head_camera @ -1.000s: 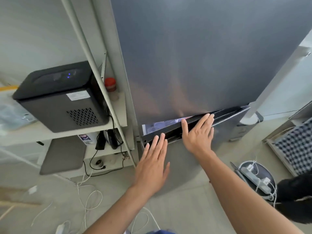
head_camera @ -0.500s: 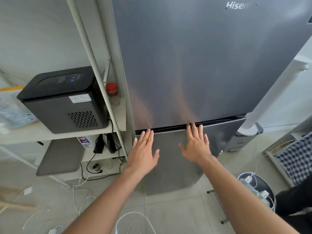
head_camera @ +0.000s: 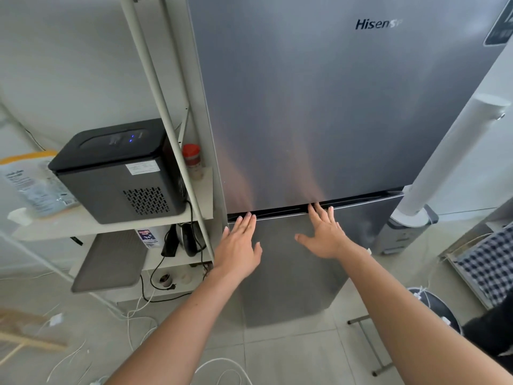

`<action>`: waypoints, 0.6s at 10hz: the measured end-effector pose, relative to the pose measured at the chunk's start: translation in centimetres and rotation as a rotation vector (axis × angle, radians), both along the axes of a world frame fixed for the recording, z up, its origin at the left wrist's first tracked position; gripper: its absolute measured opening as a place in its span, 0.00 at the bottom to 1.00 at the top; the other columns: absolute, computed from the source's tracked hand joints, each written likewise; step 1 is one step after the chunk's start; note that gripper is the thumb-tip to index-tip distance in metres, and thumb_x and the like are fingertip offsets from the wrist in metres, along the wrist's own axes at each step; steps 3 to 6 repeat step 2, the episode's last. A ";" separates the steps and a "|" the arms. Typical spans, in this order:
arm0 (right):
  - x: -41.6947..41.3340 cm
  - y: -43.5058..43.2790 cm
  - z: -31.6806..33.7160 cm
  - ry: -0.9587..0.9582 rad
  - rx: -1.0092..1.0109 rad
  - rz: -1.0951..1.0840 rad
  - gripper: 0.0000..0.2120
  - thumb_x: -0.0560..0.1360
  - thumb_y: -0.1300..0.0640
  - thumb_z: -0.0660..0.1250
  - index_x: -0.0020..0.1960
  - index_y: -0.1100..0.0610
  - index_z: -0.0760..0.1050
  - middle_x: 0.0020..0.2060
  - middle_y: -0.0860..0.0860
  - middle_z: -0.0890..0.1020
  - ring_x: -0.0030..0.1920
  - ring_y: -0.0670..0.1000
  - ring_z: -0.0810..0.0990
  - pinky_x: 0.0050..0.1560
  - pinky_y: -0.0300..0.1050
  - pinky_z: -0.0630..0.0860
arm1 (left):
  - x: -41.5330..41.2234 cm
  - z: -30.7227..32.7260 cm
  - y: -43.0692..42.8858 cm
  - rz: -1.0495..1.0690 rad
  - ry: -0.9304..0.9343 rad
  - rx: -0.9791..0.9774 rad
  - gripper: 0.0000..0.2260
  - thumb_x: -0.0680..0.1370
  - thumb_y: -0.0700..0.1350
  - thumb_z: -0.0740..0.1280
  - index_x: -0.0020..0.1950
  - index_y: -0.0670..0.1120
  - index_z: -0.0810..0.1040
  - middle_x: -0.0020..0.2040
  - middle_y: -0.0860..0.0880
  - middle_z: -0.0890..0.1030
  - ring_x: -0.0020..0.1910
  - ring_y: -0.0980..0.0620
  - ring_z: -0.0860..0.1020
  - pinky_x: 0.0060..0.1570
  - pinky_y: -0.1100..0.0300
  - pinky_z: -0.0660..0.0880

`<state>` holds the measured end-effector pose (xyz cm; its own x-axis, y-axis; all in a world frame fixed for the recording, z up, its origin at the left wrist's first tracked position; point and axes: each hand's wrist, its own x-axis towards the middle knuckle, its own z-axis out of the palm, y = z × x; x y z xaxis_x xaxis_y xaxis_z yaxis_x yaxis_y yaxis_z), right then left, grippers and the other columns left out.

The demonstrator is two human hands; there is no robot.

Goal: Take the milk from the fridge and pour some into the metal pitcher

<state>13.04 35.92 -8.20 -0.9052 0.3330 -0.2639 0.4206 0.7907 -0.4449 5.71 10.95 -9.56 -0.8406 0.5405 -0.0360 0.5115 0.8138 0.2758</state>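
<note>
A tall grey steel fridge (head_camera: 319, 112) fills the middle of the view, with both its upper and lower doors shut. My left hand (head_camera: 238, 245) lies flat against the top of the lower door (head_camera: 291, 273), fingers spread, fingertips at the dark gap between the doors. My right hand (head_camera: 324, 234) rests the same way further right, its fingertips at that gap. Neither hand holds anything. No milk and no metal pitcher are in view.
A white shelf rack (head_camera: 163, 112) stands left of the fridge with a black appliance (head_camera: 119, 173), a red-capped jar (head_camera: 192, 161), a grey tray (head_camera: 111, 262) and cables. White cords trail on the tiled floor (head_camera: 133, 323). A white tower fan (head_camera: 444, 159) and a checked cloth (head_camera: 491, 265) are at the right.
The lower door, ajar a second ago, is now shut. Both hands slid up flat to its top edge, and the view tilted upward.
</note>
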 end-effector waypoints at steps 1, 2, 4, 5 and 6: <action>1.3 -0.4 3.5 -0.031 -0.281 -0.009 0.47 0.84 0.34 0.67 0.91 0.49 0.47 0.90 0.44 0.48 0.90 0.55 0.44 0.87 0.59 0.53 | -0.1 0.4 -0.1 -0.008 0.001 -0.023 0.35 0.90 0.53 0.58 0.94 0.49 0.47 0.94 0.54 0.47 0.93 0.52 0.48 0.90 0.48 0.48; 2.5 -1.8 9.5 0.171 -0.469 -0.028 0.36 0.83 0.36 0.70 0.87 0.49 0.67 0.81 0.46 0.74 0.81 0.48 0.72 0.83 0.53 0.66 | 0.0 0.5 -0.1 -0.006 0.017 -0.031 0.35 0.90 0.53 0.58 0.94 0.49 0.46 0.94 0.54 0.47 0.93 0.52 0.47 0.90 0.47 0.46; 2.5 -1.8 9.5 0.171 -0.469 -0.028 0.36 0.83 0.36 0.70 0.87 0.49 0.67 0.81 0.46 0.74 0.81 0.48 0.72 0.83 0.53 0.66 | 0.0 0.5 -0.1 -0.006 0.017 -0.031 0.35 0.90 0.53 0.58 0.94 0.49 0.46 0.94 0.54 0.47 0.93 0.52 0.47 0.90 0.47 0.46; 2.5 -1.8 9.5 0.171 -0.469 -0.028 0.36 0.83 0.36 0.70 0.87 0.49 0.67 0.81 0.46 0.74 0.81 0.48 0.72 0.83 0.53 0.66 | 0.0 0.5 -0.1 -0.006 0.017 -0.031 0.35 0.90 0.53 0.58 0.94 0.49 0.46 0.94 0.54 0.47 0.93 0.52 0.47 0.90 0.47 0.46; 2.5 -1.8 9.5 0.171 -0.469 -0.028 0.36 0.83 0.36 0.70 0.87 0.49 0.67 0.81 0.46 0.74 0.81 0.48 0.72 0.83 0.53 0.66 | 0.0 0.5 -0.1 -0.006 0.017 -0.031 0.35 0.90 0.53 0.58 0.94 0.49 0.46 0.94 0.54 0.47 0.93 0.52 0.47 0.90 0.47 0.46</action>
